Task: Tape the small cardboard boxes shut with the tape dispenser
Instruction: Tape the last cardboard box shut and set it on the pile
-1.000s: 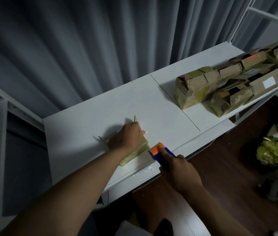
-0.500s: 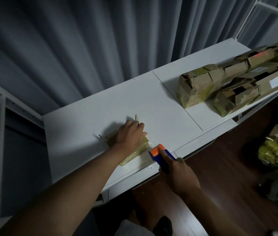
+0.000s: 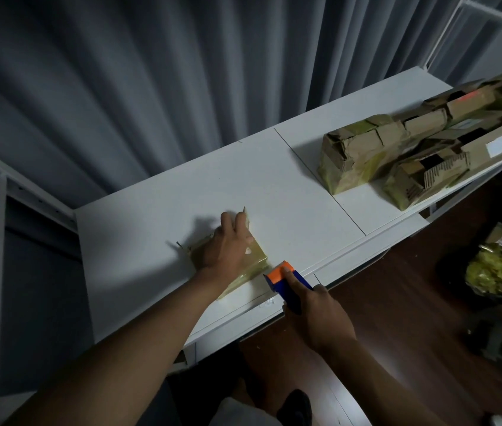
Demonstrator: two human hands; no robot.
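Midway through one box (image 3: 245, 265), by the look of it: glossy tape already over the top and the near side, yet a flap or two standing proud at the far edge and at the left corner, so probably more strips needed before this one counts as shut. Box near the front edge of the white shelf (image 3: 274, 192), left of the seam between the two panels. Pressed down by the left hand (image 3: 228, 244), palm flat on top, fingers stretched forward toward the upright far flap, nothing gripped. Dispenser (image 3: 286, 279) just beside the box's near right corner, orange head toward the box, blue handle wrapped by the right hand (image 3: 320, 315), forefinger laid along the top. Whether the toothed edge touches the tape or the box, impossible to tell. Well apart, at the right end of the shelf, a heap of boxes (image 3: 422, 149): some wrapped in tape, some with dark open mouths, so plenty likely left to close. Next, likely a cut or a fresh pull across the loose flaps.
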